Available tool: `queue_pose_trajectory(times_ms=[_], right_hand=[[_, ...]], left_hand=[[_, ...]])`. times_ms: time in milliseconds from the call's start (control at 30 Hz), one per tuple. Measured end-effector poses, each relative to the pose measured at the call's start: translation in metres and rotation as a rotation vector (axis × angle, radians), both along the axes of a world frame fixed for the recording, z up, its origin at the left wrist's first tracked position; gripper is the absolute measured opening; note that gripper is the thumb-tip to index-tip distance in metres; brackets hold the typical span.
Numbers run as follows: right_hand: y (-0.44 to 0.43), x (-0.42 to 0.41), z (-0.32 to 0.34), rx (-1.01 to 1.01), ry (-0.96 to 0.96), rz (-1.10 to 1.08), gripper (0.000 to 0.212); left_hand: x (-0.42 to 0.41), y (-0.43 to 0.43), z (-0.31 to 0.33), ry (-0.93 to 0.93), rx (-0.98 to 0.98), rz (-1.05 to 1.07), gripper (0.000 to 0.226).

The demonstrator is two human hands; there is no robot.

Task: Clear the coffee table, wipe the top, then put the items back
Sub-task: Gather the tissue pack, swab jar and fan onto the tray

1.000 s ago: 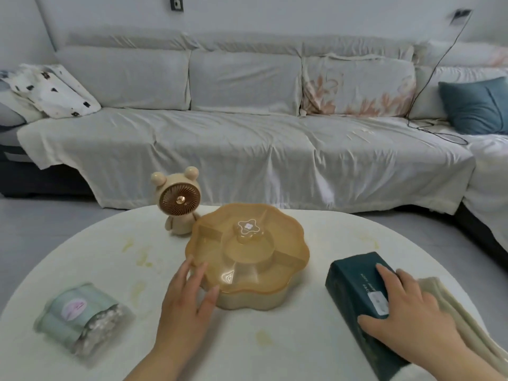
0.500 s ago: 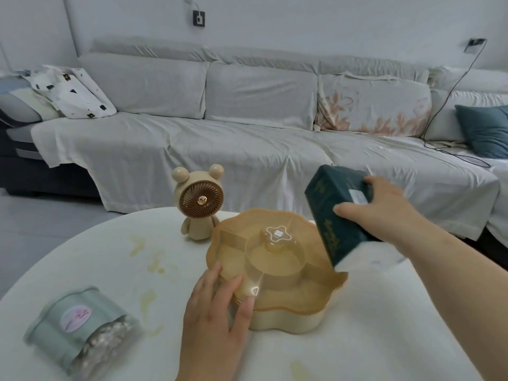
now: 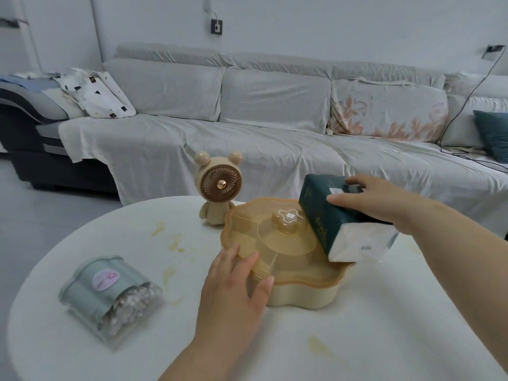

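Observation:
The round white coffee table [image 3: 82, 353] carries yellow stains. On it stands an amber flower-shaped snack tray with a clear lid [image 3: 280, 251]. My left hand [image 3: 233, 292] rests on the tray's near-left rim, fingers spread over the lid edge. My right hand [image 3: 379, 199] grips a dark green tissue pack [image 3: 327, 218] and holds it tilted, its lower end over the tray's right side. Behind the tray stands a beige bear-shaped fan [image 3: 217, 188]. A pale green jar [image 3: 110, 295] lies on its side at the left.
A long sofa under a pale cover [image 3: 275, 149] runs behind the table, with cushions and a teal pillow [image 3: 494, 133] at the right. A black cable [image 3: 467, 105] trails over the sofa's right end. Grey floor [image 3: 55, 215] lies to the left.
My right hand lifted the tissue pack off the table's right side and carried it left and up over the tray. My left hand stayed on the tray's rim.

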State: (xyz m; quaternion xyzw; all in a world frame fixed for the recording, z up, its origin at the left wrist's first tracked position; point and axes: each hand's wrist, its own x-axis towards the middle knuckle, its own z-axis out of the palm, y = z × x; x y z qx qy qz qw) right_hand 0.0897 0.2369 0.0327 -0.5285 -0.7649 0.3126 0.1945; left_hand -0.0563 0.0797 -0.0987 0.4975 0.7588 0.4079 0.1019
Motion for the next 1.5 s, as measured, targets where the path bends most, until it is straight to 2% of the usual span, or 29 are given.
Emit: queue_pose_trajectory(times_ms=[167,300,433,500,567,633,700,800,867,967,1033,1133,1300,1400,1500], right_hand=[[-0.001,-0.003,-0.002,0.060,-0.012,-0.017,0.066],[0.004,0.001,-0.011,0.051,-0.087,-0.041,0.081],[0.003,-0.001,-0.008,0.012,-0.082,-0.061,0.090],[-0.001,-0.005,-0.002,0.207,-0.156,-0.139,0.084],[-0.010,-0.012,0.005,0.528,-0.183,-0.223,0.066],[-0.027,-0.028,0.007,0.770,-0.044,-0.137,0.044],[-0.049,-0.051,0.001,0.846,0.072,0.065,0.032],[-0.082,-0.092,-0.021,0.732,0.127,0.360,0.029],[-0.097,-0.117,-0.041,0.618,0.083,0.536,0.034],[-0.114,-0.148,-0.071,0.408,-0.008,0.688,0.050],[-0.126,-0.162,-0.085,0.286,-0.048,0.738,0.055],[-0.142,-0.176,-0.098,0.099,-0.051,0.761,0.047],[-0.149,-0.178,-0.097,-0.102,0.055,0.694,0.041],[-0.146,-0.172,-0.088,-0.129,0.154,0.635,0.042],[-0.140,-0.157,-0.074,-0.108,0.215,0.578,0.040]], left_hand=[[-0.001,-0.002,0.001,0.026,-0.032,-0.041,0.052],[-0.011,-0.006,0.004,0.058,-0.077,-0.109,0.054],[-0.016,-0.012,0.011,0.003,-0.022,-0.123,0.054],[-0.020,-0.017,0.019,0.040,0.041,-0.114,0.052],[-0.031,-0.026,0.033,0.116,0.139,-0.078,0.044],[-0.051,-0.043,0.049,0.152,0.200,0.026,0.035],[-0.078,-0.065,0.057,0.149,0.176,0.160,0.037],[-0.110,-0.094,0.054,0.151,-0.067,0.290,0.073],[-0.120,-0.105,0.043,0.146,-0.214,0.331,0.099],[-0.129,-0.114,0.021,0.032,-0.225,0.298,0.117],[-0.132,-0.116,0.012,-0.103,-0.132,0.268,0.121],[-0.132,-0.113,0.001,-0.172,-0.005,0.251,0.113],[-0.125,-0.109,-0.003,-0.112,0.085,0.280,0.107],[-0.115,-0.104,0.002,-0.065,0.148,0.280,0.104],[-0.102,-0.093,0.016,0.013,0.165,0.188,0.111]])
